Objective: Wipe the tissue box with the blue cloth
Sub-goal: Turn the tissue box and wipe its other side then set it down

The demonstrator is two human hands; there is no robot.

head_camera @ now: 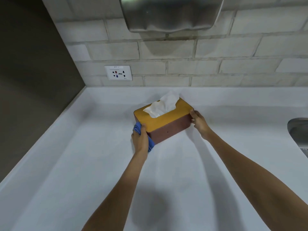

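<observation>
The tissue box [168, 125] has a yellow wooden lid and dark red sides, and a white tissue [162, 105] sticks out of its top. It stands on the white counter [83, 164], turned at an angle. My left hand [140, 139] presses the blue cloth [137, 128] against the box's near left end; most of the cloth is hidden under the hand. My right hand [199, 121] grips the box's right end with its fingers on the corner.
A steel sink [299, 132] is cut into the counter at the right edge. A wall socket [118, 73] sits on the brick wall behind. A metal dispenser [171, 14] hangs above the box. A dark wall panel [33, 80] borders the counter on the left.
</observation>
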